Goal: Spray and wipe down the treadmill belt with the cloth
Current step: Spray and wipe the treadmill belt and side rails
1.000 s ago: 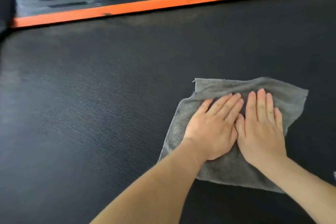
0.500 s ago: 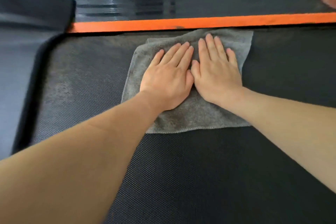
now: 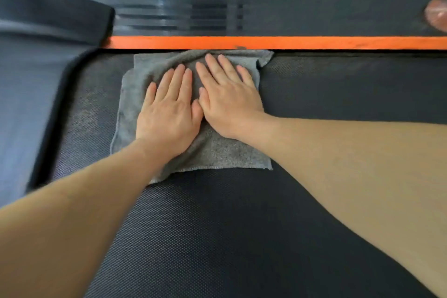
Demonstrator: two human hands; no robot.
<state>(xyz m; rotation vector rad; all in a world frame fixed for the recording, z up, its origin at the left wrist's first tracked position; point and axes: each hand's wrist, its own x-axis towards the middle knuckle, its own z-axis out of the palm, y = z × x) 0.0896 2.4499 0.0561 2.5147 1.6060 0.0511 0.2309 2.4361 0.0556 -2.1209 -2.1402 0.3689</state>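
Pressing flat on the cloth (image 3: 232, 155): left hand (image 3: 169, 118), right hand (image 3: 229, 101)

Grey square terry cloth (image 3: 217, 152): spread flat on the black, fine-dotted rubber treadmill belt (image 3: 242, 237), towards the left of the view. The far edge meets the orange side strip (image 3: 314, 43). That edge is rumpled and the far right corner is folded over. The near hem runs straight. Left hand (image 3: 169, 118) and right hand (image 3: 229, 101) press flat on its middle, side by side, thumbs touching. The belt just left of the cloth shows a paler, greyish patch.
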